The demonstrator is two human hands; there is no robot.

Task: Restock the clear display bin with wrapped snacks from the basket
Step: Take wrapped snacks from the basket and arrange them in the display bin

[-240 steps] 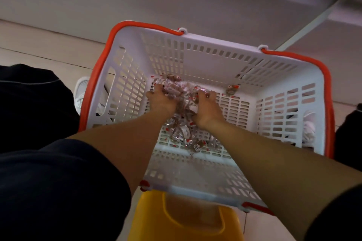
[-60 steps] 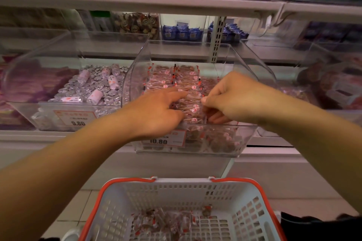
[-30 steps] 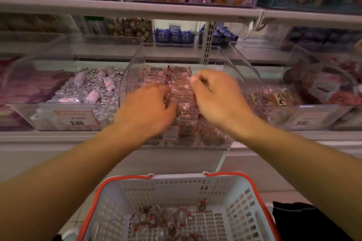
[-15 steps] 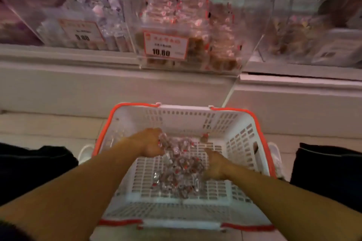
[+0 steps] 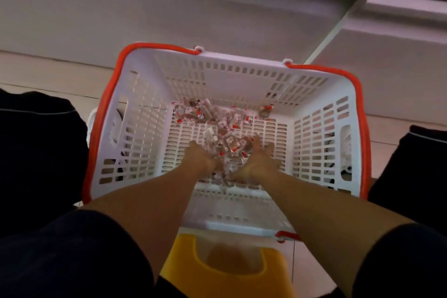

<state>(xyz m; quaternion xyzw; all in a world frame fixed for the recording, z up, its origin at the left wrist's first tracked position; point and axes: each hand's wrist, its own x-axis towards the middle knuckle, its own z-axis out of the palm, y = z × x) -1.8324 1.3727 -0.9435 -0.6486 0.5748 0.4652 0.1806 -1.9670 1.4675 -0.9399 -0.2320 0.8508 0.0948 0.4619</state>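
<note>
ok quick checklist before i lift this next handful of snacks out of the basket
1. Both hands in the basket: ok, left hand and right hand are down on its floor.
2. Hands flank the wrapped snacks: ok, pile lies between and beyond them.
3. Grip secure: cannot tell, fingers are partly buried in wrappers.
4. Stray snack near the far wall: not ok, outside the scoop.
5. Display bin clear to receive: cannot tell, out of view.
6. Yellow stool clear of arms: ok.
</note>
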